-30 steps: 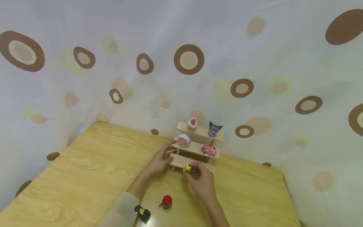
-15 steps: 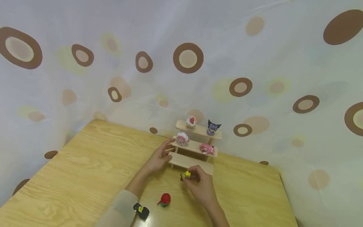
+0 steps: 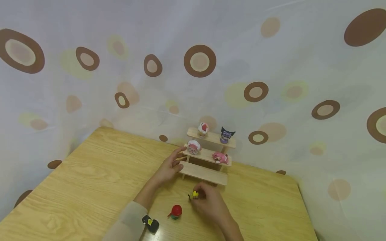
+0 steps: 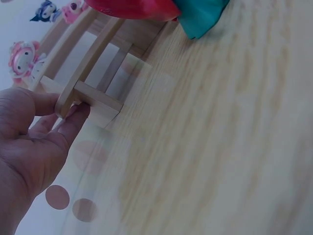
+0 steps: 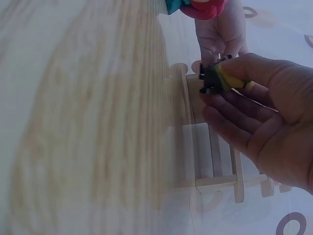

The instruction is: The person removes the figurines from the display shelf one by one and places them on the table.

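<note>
My right hand (image 3: 211,204) pinches a small yellow-and-black toy figurine (image 3: 195,194) just above the table, in front of the shelf stand. In the right wrist view the figurine (image 5: 217,78) lies sideways between thumb and fingers, its dark end pointing out. My left hand (image 3: 166,171) grips the left end of a three-tier wooden display stand (image 3: 203,172); in the left wrist view its thumb and fingers pinch the lowest shelf (image 4: 85,68). Two figurines are on the top shelf, one of them purple and black (image 3: 226,135). A white-and-pink figurine (image 3: 194,147) and a pink lying one (image 3: 220,157) occupy the middle shelf.
A red-topped figurine (image 3: 176,211) stands on the wooden table (image 3: 90,177) in front of the stand. Beside the left sleeve (image 3: 129,217) lies a black item with a yellow patch (image 3: 150,224). Behind the stand hangs a spotted white sheet (image 3: 169,117).
My right hand has drawn the yellow-and-black figurine back from the lowest shelf, down and slightly left toward the red-topped figurine. The left hand keeps its place at the stand.
</note>
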Motion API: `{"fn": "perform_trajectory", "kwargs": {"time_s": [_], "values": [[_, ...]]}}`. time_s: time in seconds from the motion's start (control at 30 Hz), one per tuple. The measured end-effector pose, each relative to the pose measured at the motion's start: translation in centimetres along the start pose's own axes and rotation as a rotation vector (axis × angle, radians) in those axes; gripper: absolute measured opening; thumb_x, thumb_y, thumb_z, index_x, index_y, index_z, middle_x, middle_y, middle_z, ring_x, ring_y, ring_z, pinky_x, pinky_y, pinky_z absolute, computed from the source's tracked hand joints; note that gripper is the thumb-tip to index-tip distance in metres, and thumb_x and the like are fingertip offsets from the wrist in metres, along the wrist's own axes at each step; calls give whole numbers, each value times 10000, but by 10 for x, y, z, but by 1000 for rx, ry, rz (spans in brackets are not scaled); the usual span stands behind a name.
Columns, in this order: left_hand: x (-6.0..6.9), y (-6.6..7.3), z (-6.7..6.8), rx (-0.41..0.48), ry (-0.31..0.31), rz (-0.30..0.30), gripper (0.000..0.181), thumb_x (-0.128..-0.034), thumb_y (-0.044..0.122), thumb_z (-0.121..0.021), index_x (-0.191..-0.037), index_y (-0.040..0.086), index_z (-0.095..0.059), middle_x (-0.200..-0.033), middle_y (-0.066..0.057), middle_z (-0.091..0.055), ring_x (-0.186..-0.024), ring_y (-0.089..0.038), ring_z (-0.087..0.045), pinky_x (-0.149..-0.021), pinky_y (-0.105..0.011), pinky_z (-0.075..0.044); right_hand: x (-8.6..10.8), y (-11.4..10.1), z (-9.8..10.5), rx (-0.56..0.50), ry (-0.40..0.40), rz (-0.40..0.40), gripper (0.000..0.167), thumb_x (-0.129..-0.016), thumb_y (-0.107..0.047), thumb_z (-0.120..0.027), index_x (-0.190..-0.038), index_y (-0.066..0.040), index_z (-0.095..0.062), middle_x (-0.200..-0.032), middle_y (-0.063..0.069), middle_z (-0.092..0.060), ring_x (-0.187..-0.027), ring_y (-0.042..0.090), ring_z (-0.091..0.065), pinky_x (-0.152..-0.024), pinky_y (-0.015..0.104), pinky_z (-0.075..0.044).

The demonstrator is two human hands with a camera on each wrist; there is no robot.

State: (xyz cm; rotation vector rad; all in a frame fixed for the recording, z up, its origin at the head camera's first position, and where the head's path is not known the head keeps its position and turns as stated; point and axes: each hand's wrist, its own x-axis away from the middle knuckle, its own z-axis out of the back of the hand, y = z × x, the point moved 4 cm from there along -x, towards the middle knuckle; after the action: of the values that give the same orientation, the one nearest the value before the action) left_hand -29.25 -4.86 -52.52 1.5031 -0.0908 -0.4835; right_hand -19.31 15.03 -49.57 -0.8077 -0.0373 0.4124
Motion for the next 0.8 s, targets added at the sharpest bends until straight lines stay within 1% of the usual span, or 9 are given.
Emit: {"fn": "perform_trajectory", "kwargs": {"time_s": [0.13,0.3,0.53,0.67,0.8], "values": [[1,1,0,8,-8,12,744,-1031,-134,-519,-1657,210,-310,-1654,-175,-340,-1514,-397,-387,-1270,-543,-298,1,1,-3,37,-47,11,205,-838,-56,-845,-980,-127,-716,-902,-67,-687,-821,76,-600,-737,260,-551],[1,0,0,8,-12,14,734,-1036,-127,-508,-1655,216,-314,-1639,-201,-356,-1510,-413,-396,-1264,-554,-306,2,2,-5,50,-93,4,213,-836,-57,-842,-992,-110,-707,-925,-56,-690,-837,81,-629,-742,256,-565],[0,0,0,3,-11,11,727,-1037,-125,-492,-1655,215,-314,-1630,-212,-369,-1502,-414,-411,-1222,-551,-380,1,2,-6,51,-128,23,227,-841,-37,-837,-986,-119,-683,-922,-52,-690,-832,95,-642,-735,245,-564],[0,0,0,3,-13,11,727,-1034,-131,-496,-1651,210,-321,-1637,-205,-359,-1505,-408,-408,-1247,-540,-344,1,2,-7,37,-144,31,254,-838,-33,-849,-1002,-121,-675,-925,-57,-688,-833,101,-634,-736,250,-560],[0,-1,0,13,-14,20,735,-1033,-135,-494,-1652,219,-319,-1638,-204,-353,-1508,-411,-403,-1252,-544,-333,2,2,-8,27,-157,27,292,-834,-68,-873,-1047,-110,-677,-931,-64,-680,-833,114,-617,-732,252,-545]]}}
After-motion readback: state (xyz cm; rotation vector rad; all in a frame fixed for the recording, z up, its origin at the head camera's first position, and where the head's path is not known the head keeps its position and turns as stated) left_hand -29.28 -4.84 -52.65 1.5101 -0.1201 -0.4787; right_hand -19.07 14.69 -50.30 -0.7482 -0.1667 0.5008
